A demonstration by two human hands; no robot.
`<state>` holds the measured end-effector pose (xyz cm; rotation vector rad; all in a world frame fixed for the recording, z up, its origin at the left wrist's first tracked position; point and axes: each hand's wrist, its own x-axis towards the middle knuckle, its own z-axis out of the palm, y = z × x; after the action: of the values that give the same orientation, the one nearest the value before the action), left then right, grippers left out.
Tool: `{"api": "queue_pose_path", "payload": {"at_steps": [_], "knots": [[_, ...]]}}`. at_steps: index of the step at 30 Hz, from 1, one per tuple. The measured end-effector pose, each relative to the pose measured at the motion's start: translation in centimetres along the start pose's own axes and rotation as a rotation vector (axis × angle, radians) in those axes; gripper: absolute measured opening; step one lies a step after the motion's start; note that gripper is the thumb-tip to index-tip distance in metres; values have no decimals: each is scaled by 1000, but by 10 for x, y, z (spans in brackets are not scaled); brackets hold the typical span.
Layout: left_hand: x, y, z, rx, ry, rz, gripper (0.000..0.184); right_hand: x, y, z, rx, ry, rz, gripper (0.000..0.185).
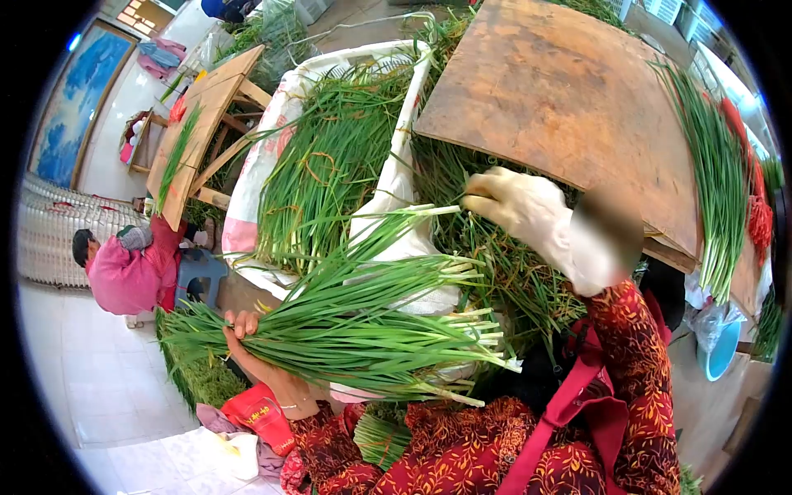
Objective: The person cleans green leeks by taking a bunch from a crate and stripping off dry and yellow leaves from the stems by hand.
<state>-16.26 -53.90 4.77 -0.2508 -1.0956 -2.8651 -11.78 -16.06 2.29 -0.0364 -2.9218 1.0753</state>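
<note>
A large bunch of garlic chives (371, 330) spreads across the middle, pale stem ends to the right and leaf tips to the left. My bare left hand (242, 324) is wrapped round its leafy end. Just above the stem ends, my right hand (511, 200) wears a pale glove, its thumb and fingers pinched together. One stem from the bunch reaches to those fingertips; whether anything is between them is hidden. More chives (330, 157) lie behind in a white-lined basket (235, 206). Loose green trimmings (528, 280) are heaped below my right hand.
A wooden board (553, 91) covers the back right, with another chive bunch (709, 181) and red ties (759, 216) at its right side. A blue basin (720, 351) stands at lower right. At left, a person in pink (132, 272) sits near a wooden table (202, 124).
</note>
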Motion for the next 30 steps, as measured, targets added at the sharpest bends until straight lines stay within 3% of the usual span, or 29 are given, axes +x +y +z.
{"api": "queue_pose_path", "payload": {"at_steps": [2, 4, 6, 10, 12, 15, 20, 24, 26, 30], "knots": [[1, 0, -3, -10, -26, -9, 9, 29, -22, 22, 167, 181, -165, 40], [1, 1, -2, -25, -38, -20, 8, 57, -39, 33, 153, -3, -185, 43], [0, 0, 1, -50, -34, -29, 7, 73, -39, 52, 334, -143, -260, 40], [-2, 0, 6, -32, -30, -17, 7, 78, -44, 53, 607, -182, 43, 32], [-4, -4, 13, -17, 6, 2, 9, 70, -43, 43, 589, -26, 144, 33], [-1, -4, 5, -39, 17, -2, 10, 57, -18, 37, 837, 15, 163, 30], [0, -4, 0, -1, 71, 9, 10, 34, 26, 57, 989, 111, 165, 28], [1, -4, -7, 5, 74, -8, 11, 1, 34, 75, 1129, 121, 354, 27], [2, -4, -14, -16, 75, -12, 11, -17, 48, 85, 1292, 301, 349, 26], [2, 1, -35, -84, 24, -41, 8, -55, 100, 83, 1227, 251, 677, 20]]}}
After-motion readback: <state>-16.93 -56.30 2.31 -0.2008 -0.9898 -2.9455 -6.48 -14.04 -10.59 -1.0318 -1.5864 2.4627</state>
